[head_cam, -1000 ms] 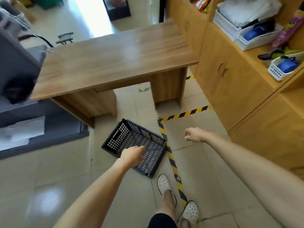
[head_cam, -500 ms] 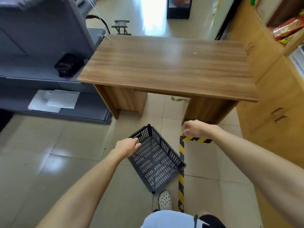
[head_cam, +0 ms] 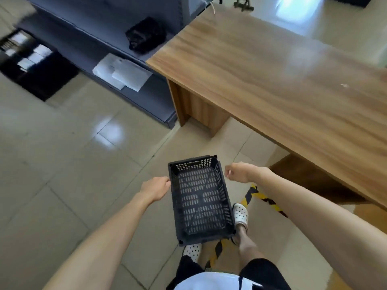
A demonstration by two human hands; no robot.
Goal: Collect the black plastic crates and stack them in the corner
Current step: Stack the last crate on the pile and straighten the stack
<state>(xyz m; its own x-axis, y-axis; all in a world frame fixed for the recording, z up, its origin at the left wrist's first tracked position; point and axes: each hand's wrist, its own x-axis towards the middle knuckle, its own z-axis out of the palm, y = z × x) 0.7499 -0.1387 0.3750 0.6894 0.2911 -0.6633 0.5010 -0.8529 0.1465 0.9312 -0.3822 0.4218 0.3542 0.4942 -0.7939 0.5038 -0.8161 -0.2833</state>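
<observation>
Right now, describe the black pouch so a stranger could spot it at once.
Find the wooden table; the grey shelf unit stands at its left end. The pouch lies on an upper shelf. It is dark and lumpy, unlike the flat white papers one shelf below.

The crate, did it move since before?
Yes. The crate, gripped by the left hand, has come off the floor and away from the desk leg.

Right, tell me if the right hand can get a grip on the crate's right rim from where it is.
Probably yes. The right hand hangs just beside the crate, apart from its right rim, loosely curled and holding nothing. Nothing lies between them. The left hand already holds the opposite rim.
</observation>
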